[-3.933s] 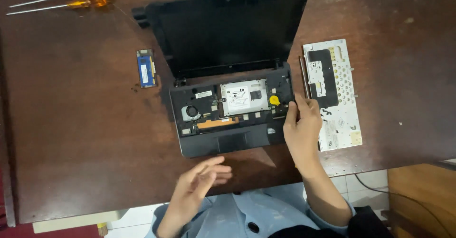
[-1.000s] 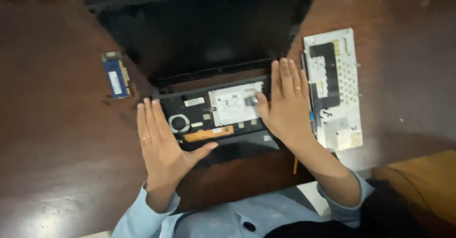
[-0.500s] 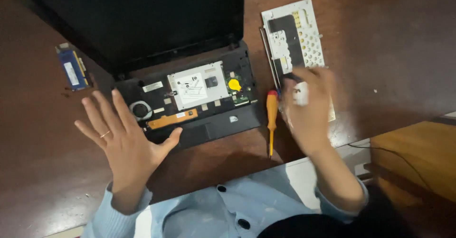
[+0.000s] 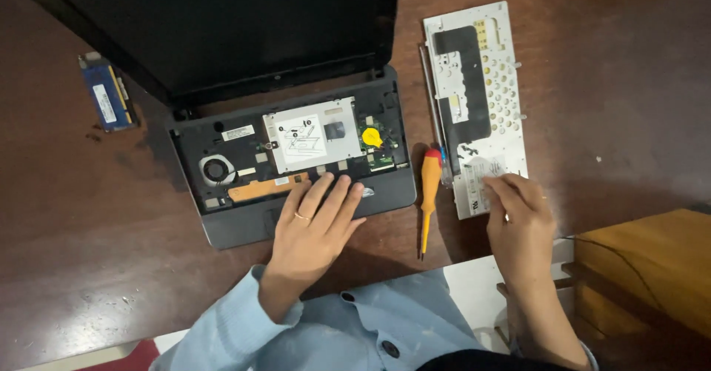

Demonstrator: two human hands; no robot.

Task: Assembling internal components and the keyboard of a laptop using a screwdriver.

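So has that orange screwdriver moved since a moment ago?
Yes. Earlier none lay beside the laptop; now the orange screwdriver rests on the table between the laptop's right edge and the upturned keyboard, tip toward the person.

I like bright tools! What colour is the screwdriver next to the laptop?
The screwdriver has an orange handle with a red end; the head view shows it.

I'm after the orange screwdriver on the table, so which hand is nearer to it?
The left, narrowly. The left hand rests on the laptop's front edge, fingertips just left of the screwdriver. The right hand is on the removed keyboard, to the screwdriver's right.
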